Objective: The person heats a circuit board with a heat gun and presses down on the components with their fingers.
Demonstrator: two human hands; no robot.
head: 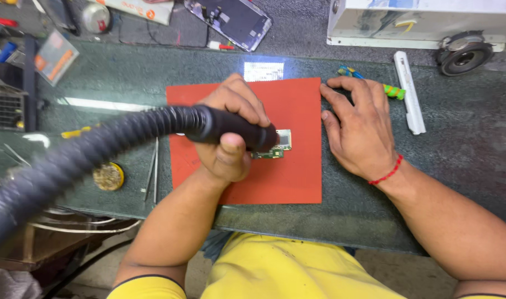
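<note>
Heat-gun nozzle [239,130] and circuit board [275,147] nearly meet at the middle of the red mat [297,171]: the black tip points rightward, and the small green board with its silvery shield lies just past that tip, touching or almost touching it, I cannot tell which. The left hand [230,130] is wrapped tight round the handle, fingers over the top and thumb pressed up from below, so it is much the nearer hand to the board. The tool's long axis runs from the left of the bench toward the right, and its ribbed, matte black hose [92,149] sweeps away to the left and down toward the camera. The right hand [355,127] holds nothing; it lies flat and spread, palm down, on the mat's right edge and the dark green speckled bench top [458,166], a red thread at the wrist. Beyond its fingertips lie a green and yellow striped stick [394,91] and a white plastic bar [411,99]. Left of the mat rest thin metal tweezers [152,171] and a round tin of brass wool [108,176]. The mat looks smooth and rubbery.
</note>
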